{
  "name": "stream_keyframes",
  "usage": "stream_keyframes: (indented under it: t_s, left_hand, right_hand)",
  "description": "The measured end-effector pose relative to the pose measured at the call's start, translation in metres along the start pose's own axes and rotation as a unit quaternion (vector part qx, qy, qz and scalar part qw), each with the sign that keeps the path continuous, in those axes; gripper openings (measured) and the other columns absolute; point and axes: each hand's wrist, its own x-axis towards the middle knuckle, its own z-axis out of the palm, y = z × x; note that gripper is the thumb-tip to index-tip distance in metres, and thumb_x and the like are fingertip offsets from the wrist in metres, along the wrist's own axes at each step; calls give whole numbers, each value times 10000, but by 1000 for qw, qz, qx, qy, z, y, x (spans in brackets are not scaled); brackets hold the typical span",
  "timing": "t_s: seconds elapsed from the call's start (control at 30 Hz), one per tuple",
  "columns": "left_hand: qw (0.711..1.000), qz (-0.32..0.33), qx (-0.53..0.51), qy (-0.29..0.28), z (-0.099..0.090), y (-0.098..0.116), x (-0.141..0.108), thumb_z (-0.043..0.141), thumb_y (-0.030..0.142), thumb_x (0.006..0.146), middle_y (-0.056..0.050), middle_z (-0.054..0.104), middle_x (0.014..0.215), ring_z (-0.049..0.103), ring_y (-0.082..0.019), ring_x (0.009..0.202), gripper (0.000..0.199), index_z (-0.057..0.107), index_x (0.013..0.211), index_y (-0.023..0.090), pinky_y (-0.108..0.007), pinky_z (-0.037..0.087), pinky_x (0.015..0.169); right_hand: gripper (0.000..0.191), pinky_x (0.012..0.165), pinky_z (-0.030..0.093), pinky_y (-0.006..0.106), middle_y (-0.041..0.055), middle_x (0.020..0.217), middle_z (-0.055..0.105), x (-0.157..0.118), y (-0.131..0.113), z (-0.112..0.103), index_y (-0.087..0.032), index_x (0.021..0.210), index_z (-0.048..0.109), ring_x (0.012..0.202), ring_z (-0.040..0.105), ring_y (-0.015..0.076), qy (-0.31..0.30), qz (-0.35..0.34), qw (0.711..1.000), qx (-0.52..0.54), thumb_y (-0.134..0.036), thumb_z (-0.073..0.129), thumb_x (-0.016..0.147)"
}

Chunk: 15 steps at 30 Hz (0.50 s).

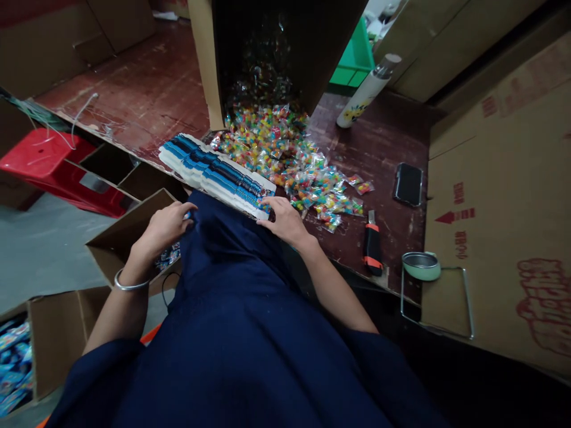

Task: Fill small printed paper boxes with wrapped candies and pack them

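A long fanned row of flat blue-and-white packets (pixel 214 172) lies along the near edge of the table. At its right end, the thumb and fingers of my right hand (pixel 285 223) close on the last packet. My left hand (pixel 169 226) is off the table, beside my dark blue clothing, with its fingers curled together. A bit of blue shows at those fingertips, too small to make out. Behind the row, many small clear bags of colourful candies (pixel 276 148) spill from a tipped cardboard box (pixel 205 65) onto the tabletop.
To the right are an orange-and-black utility knife (pixel 372 246) with its blade out, a phone (pixel 408 184), a flowered bottle (pixel 366 95) and a green cup (pixel 420 266). A large carton (pixel 499 196) borders that side. Lower left stand an open carton (pixel 57 345) of blue packets and a red stool (pixel 42 157).
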Motion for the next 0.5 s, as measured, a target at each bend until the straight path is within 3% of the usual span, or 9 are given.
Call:
stream_keyframes:
  t_s: [0.07, 0.13, 0.23, 0.3, 0.4, 0.43, 0.5]
  left_hand:
    - [997, -36, 59, -21, -4, -9, -2, 745, 206, 826, -118, 723, 1063, 712, -335, 986, 359, 733, 1185, 214, -488, 557, 915]
    - [998, -28, 44, -41, 3, -7, -2, 754, 285, 852, -114, 737, 1127, 714, -329, 1050, 380, 713, 1228, 240, -472, 560, 941]
    - [995, 2, -91, -48, 23, 10, 2, 752, 357, 868, -76, 780, 1073, 736, -269, 1001, 290, 734, 1136, 248, -404, 581, 915]
    - [972, 0, -228, -56, 41, 26, 6, 765, 427, 863, -76, 794, 990, 745, -237, 908, 279, 747, 1035, 207, -369, 596, 858]
    - [888, -48, -446, -104, 68, 48, 8, 786, 526, 846, -123, 804, 1007, 765, -233, 922, 385, 724, 917, 152, -336, 612, 811]
    - [844, -72, -519, -113, 76, 55, 8, 789, 548, 842, -143, 803, 1057, 773, -245, 960, 417, 702, 891, 144, -343, 618, 815]
    - [754, -111, -635, -128, 89, 65, 8, 783, 601, 835, -170, 790, 1146, 778, -275, 1031, 475, 674, 885, 141, -385, 627, 862]
  right_hand:
    - [385, 1063, 526, 517, 112, 1257, 734, 4, 8, 7, -221, 1158, 698, 1201, 642, 333, -18, 8, 999, -26, -252, 838, 800]
    - [324, 1029, 542, 504, 115, 1235, 746, 5, 13, 10, -213, 1110, 711, 1148, 667, 324, -20, 9, 999, -33, -241, 825, 807]
    - [70, 983, 565, 465, 98, 1148, 781, 2, 15, 9, -221, 947, 736, 1085, 712, 293, -23, -16, 1000, -8, -224, 733, 877]
    - [117, 963, 575, 449, 90, 1072, 801, -3, 14, 5, -231, 863, 729, 1038, 740, 272, 29, -30, 999, 13, -221, 639, 939]
    - [172, 1018, 564, 481, 104, 1083, 804, -15, 3, 0, -250, 853, 717, 1058, 746, 272, 184, -35, 982, 15, -253, 598, 977]
    - [158, 1040, 558, 495, 105, 1100, 802, -20, -2, 0, -260, 859, 715, 1080, 742, 275, 213, -43, 976, 18, -268, 611, 977]
    - [120, 1051, 568, 508, 97, 1103, 800, -31, -15, 4, -280, 877, 720, 1100, 738, 277, 203, -78, 975, 40, -285, 644, 970]
